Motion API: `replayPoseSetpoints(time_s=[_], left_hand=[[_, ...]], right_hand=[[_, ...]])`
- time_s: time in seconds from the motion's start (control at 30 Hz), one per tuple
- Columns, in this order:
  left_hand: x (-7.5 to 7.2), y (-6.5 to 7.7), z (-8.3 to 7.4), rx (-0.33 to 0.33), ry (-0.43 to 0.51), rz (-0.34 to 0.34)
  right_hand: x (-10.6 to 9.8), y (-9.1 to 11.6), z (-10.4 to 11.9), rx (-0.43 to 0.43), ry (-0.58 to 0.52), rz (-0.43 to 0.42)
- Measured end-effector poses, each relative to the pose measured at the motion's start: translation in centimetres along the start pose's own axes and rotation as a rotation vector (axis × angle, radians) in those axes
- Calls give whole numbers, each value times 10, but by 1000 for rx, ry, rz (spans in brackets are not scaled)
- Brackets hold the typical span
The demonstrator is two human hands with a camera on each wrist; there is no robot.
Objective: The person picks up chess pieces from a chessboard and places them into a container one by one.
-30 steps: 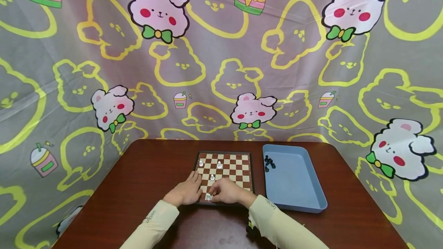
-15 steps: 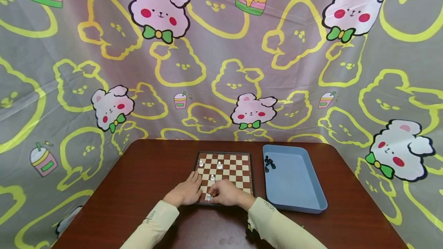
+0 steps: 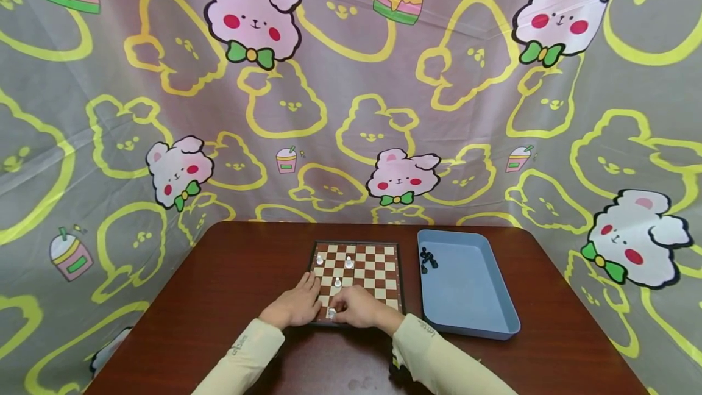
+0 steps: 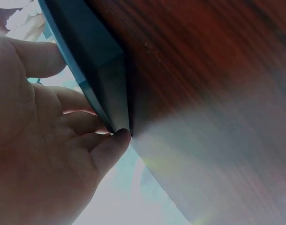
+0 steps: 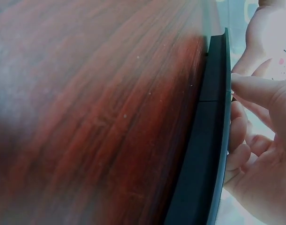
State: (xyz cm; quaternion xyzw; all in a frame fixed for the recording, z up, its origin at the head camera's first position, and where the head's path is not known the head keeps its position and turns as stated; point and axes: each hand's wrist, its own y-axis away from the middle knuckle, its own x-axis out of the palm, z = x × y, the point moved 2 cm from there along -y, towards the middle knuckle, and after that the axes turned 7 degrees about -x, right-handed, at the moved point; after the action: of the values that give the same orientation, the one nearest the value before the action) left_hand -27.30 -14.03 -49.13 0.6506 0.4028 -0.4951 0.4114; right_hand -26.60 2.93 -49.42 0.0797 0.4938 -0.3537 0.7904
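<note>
Chess piece (image 3: pixel 331 313), long axis unclear, is pinched by right hand (image 3: pixel 359 306); left hand (image 3: pixel 298 305), fingers extended, touches chessboard (image 3: pixel 378 266).

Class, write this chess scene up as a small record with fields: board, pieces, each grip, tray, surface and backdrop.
Board: brown-and-cream chessboard with a dark rim
Left grip: touches the board's left edge
Right grip: pinches a pale piece near the board's near left corner
Other pale pieces: three visible, standing on the board
Tray: blue tray, right of the board
Dark pieces: clustered inside the tray by its left wall; count unclear
Surface: reddish-brown table
Backdrop: cartoon-print curtain
</note>
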Motion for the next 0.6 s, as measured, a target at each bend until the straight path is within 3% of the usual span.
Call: replayPoseSetpoints(time_s=[0.6], left_hand=[[2,-1,1,8,3,-7]], right_hand=[[-21,12,-11,122,-211,-12]])
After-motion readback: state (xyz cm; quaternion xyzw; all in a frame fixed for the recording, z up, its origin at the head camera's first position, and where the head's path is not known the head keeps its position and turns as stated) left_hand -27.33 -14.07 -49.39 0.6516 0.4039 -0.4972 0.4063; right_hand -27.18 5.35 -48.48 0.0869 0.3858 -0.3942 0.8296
